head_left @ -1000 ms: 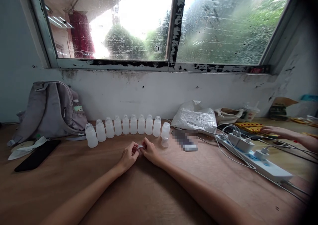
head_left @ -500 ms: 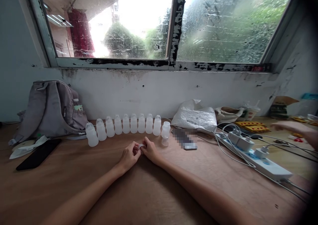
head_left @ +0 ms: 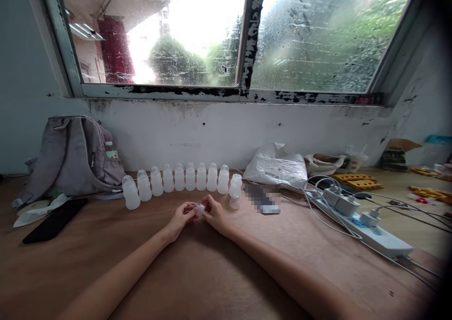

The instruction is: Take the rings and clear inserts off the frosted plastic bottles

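My left hand (head_left: 184, 218) and my right hand (head_left: 213, 212) meet above the wooden table, their fingertips closed on a small whitish, ribbed bottle collar (head_left: 201, 210). Fingers cover part of it, so whether a teat sits inside cannot be made out. Just beyond my right hand stands an uncapped frosted baby bottle (head_left: 235, 185). A small clear bottle cap (head_left: 234, 202) rests on the table in front of that bottle. Several frosted baby bottles with clear domed caps, among them one at the left end (head_left: 131, 195), stand upright in a curved row behind my hands.
On the left are a grey backpack (head_left: 76, 155), a black phone (head_left: 54, 221) and a white tissue (head_left: 42, 211). To the right lie a partly pixelated phone (head_left: 270, 209), a silvery plastic bag (head_left: 278, 164) and a white power strip (head_left: 381, 237) with cables. Yellow pieces (head_left: 358, 180) lie farther right.
The collar has turned between my fingers and shows more of its ribbed side. Another person's hand at the right has left the view.
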{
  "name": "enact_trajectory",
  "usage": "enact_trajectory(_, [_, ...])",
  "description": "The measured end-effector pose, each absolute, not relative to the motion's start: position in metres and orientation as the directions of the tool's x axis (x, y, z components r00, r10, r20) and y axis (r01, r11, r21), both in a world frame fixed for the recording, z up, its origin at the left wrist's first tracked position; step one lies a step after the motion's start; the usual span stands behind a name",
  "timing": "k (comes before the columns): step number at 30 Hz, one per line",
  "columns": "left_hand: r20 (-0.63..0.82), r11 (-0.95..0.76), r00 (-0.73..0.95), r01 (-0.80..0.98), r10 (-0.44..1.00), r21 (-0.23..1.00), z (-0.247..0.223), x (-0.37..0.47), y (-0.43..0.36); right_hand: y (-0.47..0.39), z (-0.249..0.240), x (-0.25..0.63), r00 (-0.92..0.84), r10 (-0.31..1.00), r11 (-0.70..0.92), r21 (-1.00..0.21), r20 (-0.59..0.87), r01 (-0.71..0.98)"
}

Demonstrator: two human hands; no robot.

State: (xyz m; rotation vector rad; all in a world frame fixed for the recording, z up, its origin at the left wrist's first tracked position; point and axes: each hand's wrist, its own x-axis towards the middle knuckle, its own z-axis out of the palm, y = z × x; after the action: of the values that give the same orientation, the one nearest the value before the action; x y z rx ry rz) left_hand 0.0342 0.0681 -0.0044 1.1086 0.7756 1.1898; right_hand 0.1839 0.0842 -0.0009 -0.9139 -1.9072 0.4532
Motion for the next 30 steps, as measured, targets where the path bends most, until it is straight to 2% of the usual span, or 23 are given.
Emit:
enact_trajectory(2, [0.022, 0.068, 0.223, -0.388, 0.975, 0.919, -0.004, 0.032, 0.07, 0.085, 0.005, 0.189, -0.292, 0.731, 0.681, -0.629, 0.617, 0.375])
enact_trajectory(3, [-0.004, 0.092, 0.206, -0.421, 0.979, 0.903, -0.004, 0.031, 0.071, 0.087, 0.01, 0.194, -0.232, 0.725, 0.681, -0.624, 0.648, 0.383])
enact_trajectory(6, [-0.054, 0.136, 0.186, -0.462, 0.981, 0.876, -0.005, 0.027, 0.076, 0.101, 0.026, 0.216, 0.152, 0.663, 0.602, -0.643, 0.733, 0.474])
enact_trajectory(9, [-0.081, 0.173, 0.203, -0.488, 0.976, 0.855, -0.006, 0.025, 0.079, 0.122, 0.036, 0.248, 0.364, 0.549, 0.51, -0.647, 0.752, 0.567])
enact_trajectory(11, [-0.093, 0.194, 0.22, -0.495, 0.971, 0.847, -0.006, 0.024, 0.08, 0.136, 0.035, 0.267, 0.401, 0.551, 0.384, -0.649, 0.732, 0.657])
enact_trajectory(15, [-0.118, 0.232, 0.254, -0.485, 0.96, 0.843, -0.004, 0.025, 0.079, 0.154, 0.019, 0.29, 0.406, 0.755, 0.145, -0.736, 0.514, 0.662])
enact_trajectory(18, [-0.12, 0.241, 0.267, -0.487, 0.956, 0.84, -0.001, 0.025, 0.078, 0.156, 0.012, 0.294, 0.429, 0.761, 0.119, -0.756, 0.486, 0.644])
enact_trajectory(22, [-0.115, 0.239, 0.265, -0.507, 0.957, 0.828, 0.002, 0.025, 0.075, 0.148, 0.02, 0.291, 0.494, 0.671, 0.157, -0.757, 0.553, 0.634])
enact_trajectory(24, [-0.118, 0.239, 0.26, -0.505, 0.958, 0.829, 0.003, 0.024, 0.074, 0.141, 0.026, 0.284, 0.421, 0.582, 0.288, -0.661, 0.696, 0.693])
enact_trajectory(27, [-0.117, 0.23, 0.246, -0.503, 0.962, 0.833, 0.004, 0.023, 0.074, 0.126, 0.026, 0.26, 0.047, 0.459, 0.549, -0.325, 0.887, 0.77])
enact_trajectory(30, [-0.108, 0.205, 0.217, -0.494, 0.97, 0.845, 0.003, 0.023, 0.076, 0.108, 0.014, 0.23, -0.361, 0.445, 0.732, -0.1, 0.819, 0.674])
